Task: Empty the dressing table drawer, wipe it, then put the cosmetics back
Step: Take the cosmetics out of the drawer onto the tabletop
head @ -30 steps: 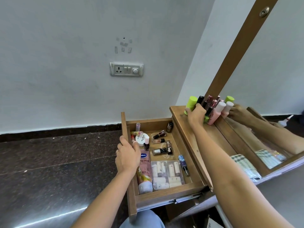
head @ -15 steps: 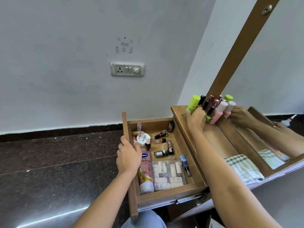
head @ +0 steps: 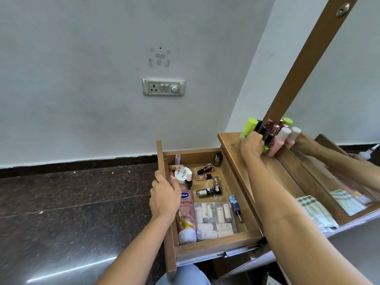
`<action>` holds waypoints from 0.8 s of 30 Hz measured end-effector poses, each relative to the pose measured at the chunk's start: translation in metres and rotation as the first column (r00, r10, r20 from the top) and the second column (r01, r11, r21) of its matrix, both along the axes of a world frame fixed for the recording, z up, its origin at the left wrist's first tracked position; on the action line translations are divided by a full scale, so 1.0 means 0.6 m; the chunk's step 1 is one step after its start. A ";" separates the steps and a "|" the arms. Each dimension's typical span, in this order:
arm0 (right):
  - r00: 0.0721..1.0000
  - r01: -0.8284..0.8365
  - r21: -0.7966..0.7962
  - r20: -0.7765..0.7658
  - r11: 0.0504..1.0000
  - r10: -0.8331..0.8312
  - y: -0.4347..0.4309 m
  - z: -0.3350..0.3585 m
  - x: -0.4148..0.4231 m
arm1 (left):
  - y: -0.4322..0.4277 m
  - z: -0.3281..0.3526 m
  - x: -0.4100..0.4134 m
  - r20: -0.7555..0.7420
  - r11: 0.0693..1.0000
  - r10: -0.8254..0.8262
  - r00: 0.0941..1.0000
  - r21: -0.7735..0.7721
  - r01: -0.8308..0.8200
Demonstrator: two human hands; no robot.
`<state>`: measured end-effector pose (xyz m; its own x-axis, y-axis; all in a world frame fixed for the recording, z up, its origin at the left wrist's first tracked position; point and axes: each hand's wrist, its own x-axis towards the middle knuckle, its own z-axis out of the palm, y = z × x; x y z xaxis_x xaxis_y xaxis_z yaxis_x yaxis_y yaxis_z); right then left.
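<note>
Here the right hand (head: pixel 251 146) is curled round a bundle of tubes (head: pixel 267 133), among them a lime-green tube (head: pixel 249 128) and a pale pink bottle (head: pixel 280 140). The bundle is at the far end of the bench (head: pixel 287 177), just beside the foot of the mirror (head: pixel 339 182). Whether the bases already touch the wood cannot be told. The left hand (head: pixel 164 199) grips the left wall of the open drawer (head: pixel 218 243), fingers over the edge, thumb outside.

The step in hand appears to be emptying: setting one handful down. It is done well if the bases meet the bench flat, the tubes lean on one another or on the mirror frame, and the fingers loosen slowly, since tall narrow tubes probably topple when released all at once. The checked cloth (head: pixel 316 212), lying nearer on the bench, is best left uncovered for the wipe to follow.

The drawer holds much:
- a pink lotion tube (head: pixel 185 214) along the left wall;
- a clear pouch (head: pixel 214 220) of small pale sticks at the near end;
- a blue bottle (head: pixel 235 204) just beside the pouch;
- a white round tub (head: pixel 182 174) towards the far left corner;
- several nail-polish bottles (head: pixel 207 191) lying loose beyond.
</note>
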<state>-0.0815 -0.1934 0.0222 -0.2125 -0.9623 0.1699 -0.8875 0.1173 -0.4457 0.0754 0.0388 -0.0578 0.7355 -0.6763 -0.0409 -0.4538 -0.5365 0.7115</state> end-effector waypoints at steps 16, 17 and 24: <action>0.786 -0.603 0.284 0.053 0.745 0.616 0.155 -0.092 0.160 | 0.006 0.010 -0.003 0.017 1.000 -0.011 1.000 0.018 0.011; 0.789 -0.596 0.294 0.038 0.747 0.614 0.160 -0.102 0.169 | 0.006 0.011 -0.004 0.017 1.000 -0.011 1.000 0.016 0.011; 0.833 -0.516 0.248 -0.076 0.820 0.547 0.182 -0.128 0.207 | 0.006 0.011 -0.004 0.017 1.000 -0.003 1.000 0.018 0.003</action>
